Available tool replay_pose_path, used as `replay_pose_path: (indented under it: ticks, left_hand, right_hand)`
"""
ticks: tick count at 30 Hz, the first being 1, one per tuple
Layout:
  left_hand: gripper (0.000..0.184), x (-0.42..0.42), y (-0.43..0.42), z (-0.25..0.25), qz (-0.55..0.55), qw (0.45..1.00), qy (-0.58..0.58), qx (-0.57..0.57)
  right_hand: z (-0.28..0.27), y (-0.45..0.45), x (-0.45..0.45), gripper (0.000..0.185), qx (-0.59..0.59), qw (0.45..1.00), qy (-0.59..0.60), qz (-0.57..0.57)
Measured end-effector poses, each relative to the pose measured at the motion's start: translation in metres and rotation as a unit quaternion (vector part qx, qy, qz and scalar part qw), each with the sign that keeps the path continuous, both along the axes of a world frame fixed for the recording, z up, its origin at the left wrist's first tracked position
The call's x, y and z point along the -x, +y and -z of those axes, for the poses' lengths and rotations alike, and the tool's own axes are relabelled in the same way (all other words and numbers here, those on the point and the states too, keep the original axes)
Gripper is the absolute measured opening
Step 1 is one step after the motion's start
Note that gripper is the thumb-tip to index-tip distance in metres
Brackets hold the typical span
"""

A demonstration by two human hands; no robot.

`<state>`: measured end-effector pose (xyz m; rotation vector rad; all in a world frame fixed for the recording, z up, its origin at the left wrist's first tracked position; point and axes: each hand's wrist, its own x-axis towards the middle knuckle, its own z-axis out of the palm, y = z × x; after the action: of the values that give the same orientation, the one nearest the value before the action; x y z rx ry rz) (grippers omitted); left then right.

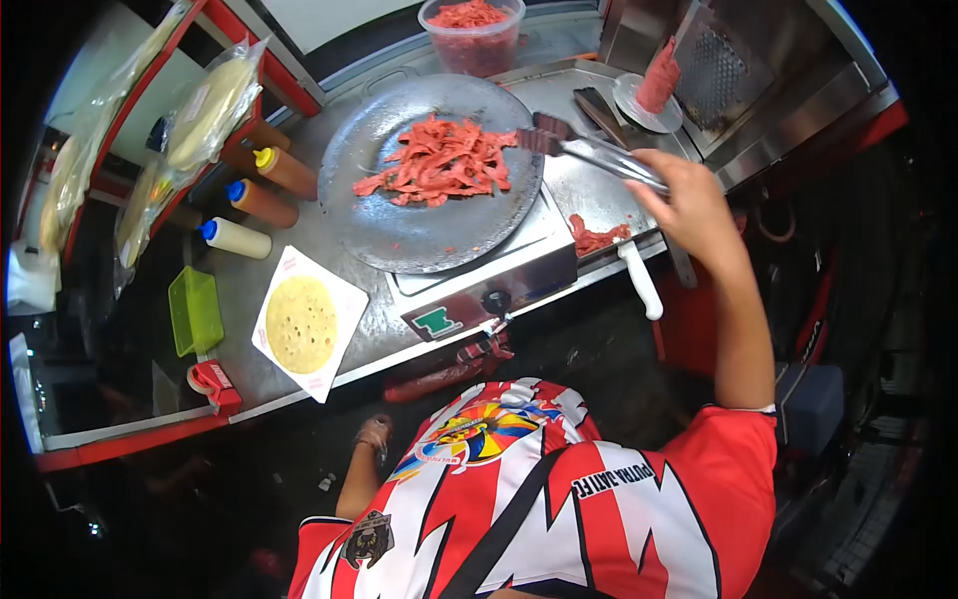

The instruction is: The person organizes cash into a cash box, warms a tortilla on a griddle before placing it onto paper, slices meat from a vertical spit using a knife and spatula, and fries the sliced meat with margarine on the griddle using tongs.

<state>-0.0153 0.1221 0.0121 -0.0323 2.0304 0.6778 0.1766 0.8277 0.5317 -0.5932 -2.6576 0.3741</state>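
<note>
My right hand (685, 205) is closed around the handles of metal tongs (606, 158). Their dark tips hang at the right edge of a heap of reddish meat strips (439, 165); whether they touch it I cannot tell. The meat lies on a round dark griddle pan (369, 235) over a steel stove (489, 290). Low beside my body hangs my left hand (374, 434), small and dim, its fingers unclear. A round flatbread (301, 324) rests on white paper (339, 283) to the left of the stove.
Three squeeze bottles (266, 203) and a green basket (194, 311) line the left side. A white-handled knife (641, 283) juts over the front edge near meat scraps (596, 235). Behind stand a tub of meat (473, 45) and a meat cone (659, 82) by the grill.
</note>
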Motion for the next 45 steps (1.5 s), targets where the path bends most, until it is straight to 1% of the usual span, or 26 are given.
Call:
replay_pose_path:
  ticks: [2, 3, 4, 7, 9, 11, 13, 14, 15, 17, 18, 21, 22, 24, 25, 27, 28, 29, 31, 34, 35, 37, 40, 41, 43, 45]
  left_hand:
    - [0.029, 0.007, 0.000, 0.008, -0.002, 1.000, -0.020, -0.006]
    - [0.029, 0.003, 0.003, -0.005, -0.024, 0.999, -0.026, -0.009]
    - [0.030, 0.002, 0.005, -0.016, -0.045, 0.998, -0.034, -0.010]
    - [0.029, 0.011, -0.012, -0.019, -0.067, 0.996, -0.026, -0.043]
    - [0.027, 0.021, -0.028, -0.018, -0.083, 0.994, -0.047, -0.057]
    - [0.027, 0.029, -0.056, -0.009, -0.114, 0.986, -0.093, -0.078]
    - [0.027, 0.035, -0.081, -0.003, -0.073, 0.993, -0.088, -0.028]
    - [0.027, 0.046, -0.087, 0.001, -0.054, 0.995, -0.083, -0.005]
    - [0.027, 0.055, -0.093, 0.000, -0.063, 0.994, -0.087, -0.004]
    - [0.026, 0.064, -0.110, -0.009, -0.082, 0.991, -0.104, 0.001]
    - [0.026, 0.075, -0.120, 0.002, -0.030, 0.995, -0.088, 0.031]
    - [0.025, 0.087, -0.151, 0.014, -0.123, 0.985, -0.124, 0.004]
    - [0.025, 0.088, -0.158, 0.022, -0.119, 0.988, -0.098, 0.013]
    - [0.023, 0.102, -0.170, 0.038, -0.119, 0.983, -0.133, -0.044]
    - [0.022, 0.108, -0.172, 0.040, -0.118, 0.979, -0.150, -0.073]
    - [0.021, 0.111, -0.171, 0.036, -0.128, 0.980, -0.147, -0.035]
    - [0.020, 0.115, -0.166, 0.029, -0.129, 0.981, -0.144, -0.015]
    - [0.020, 0.121, -0.163, 0.025, -0.096, 0.986, -0.133, -0.005]
    - [0.019, 0.131, -0.156, 0.021, -0.033, 0.993, -0.111, 0.012]
    - [0.021, 0.140, -0.151, 0.019, -0.088, 0.988, -0.089, -0.086]
    - [0.022, 0.144, -0.150, 0.016, -0.092, 0.988, -0.086, -0.088]
    - [0.023, 0.150, -0.146, 0.019, -0.094, 0.988, -0.080, -0.096]
    - [0.026, 0.168, -0.158, 0.045, -0.192, 0.924, -0.298, -0.145]
    - [0.024, 0.166, -0.154, 0.043, -0.123, 0.960, -0.232, -0.100]
    - [0.019, 0.145, -0.154, 0.027, 0.015, 0.996, -0.091, 0.001]
    - [0.023, 0.144, -0.142, 0.002, 0.037, 0.996, -0.071, 0.040]
  right_hand:
    - [0.029, -0.006, 0.028, 0.042, 0.016, 0.999, -0.022, -0.043]
    - [0.052, -0.013, 0.043, 0.041, 0.041, 0.996, -0.009, -0.073]
    - [0.052, -0.026, 0.055, 0.041, 0.010, 0.996, -0.005, -0.092]
    - [0.025, -0.033, 0.075, 0.038, -0.030, 0.994, -0.007, -0.101]
    - [-0.002, -0.033, 0.087, 0.038, -0.005, 0.997, 0.002, -0.071]
    - [-0.006, -0.043, 0.108, 0.041, -0.079, 0.995, 0.017, -0.065]
    - [0.006, -0.080, 0.134, 0.045, 0.045, 0.996, -0.067, -0.036]
    - [0.030, -0.085, 0.140, 0.045, -0.047, 0.994, -0.072, -0.066]
    - [0.030, -0.090, 0.138, 0.042, -0.069, 0.994, -0.044, -0.073]
    - [-0.004, -0.091, 0.132, 0.038, -0.041, 0.994, -0.104, -0.006]
    - [-0.002, -0.076, 0.130, 0.037, -0.048, 0.994, -0.096, 0.013]
    - [-0.007, -0.105, 0.138, 0.040, -0.138, 0.984, -0.105, 0.027]
    - [-0.014, -0.116, 0.139, 0.040, -0.149, 0.983, -0.101, 0.041]
    - [-0.023, -0.145, 0.137, 0.042, -0.168, 0.980, -0.090, 0.062]
    - [-0.020, -0.160, 0.135, 0.042, -0.122, 0.988, -0.079, 0.057]
    - [-0.012, -0.188, 0.134, 0.043, -0.027, 0.997, -0.056, 0.055]
    - [0.009, -0.192, 0.135, 0.045, -0.047, 0.993, -0.100, 0.035]
    - [0.032, -0.195, 0.137, 0.046, -0.077, 0.994, -0.076, 0.016]
    - [0.048, -0.182, 0.129, 0.046, 0.005, 0.997, -0.021, 0.077]
    - [0.022, -0.158, 0.091, 0.042, 0.046, 0.987, 0.014, 0.151]
    - [0.021, -0.148, 0.071, 0.044, 0.062, 0.986, 0.057, 0.143]
    - [0.018, -0.145, 0.042, 0.047, 0.089, 0.979, -0.029, 0.182]
    - [0.058, -0.166, 0.059, 0.047, 0.130, 0.985, -0.015, 0.111]
    - [0.059, -0.169, 0.074, 0.044, 0.063, 0.996, -0.010, 0.070]
    - [0.046, -0.156, 0.096, 0.042, 0.048, 0.995, -0.020, 0.085]
    - [0.032, -0.122, 0.104, 0.042, -0.035, 0.997, -0.001, 0.063]
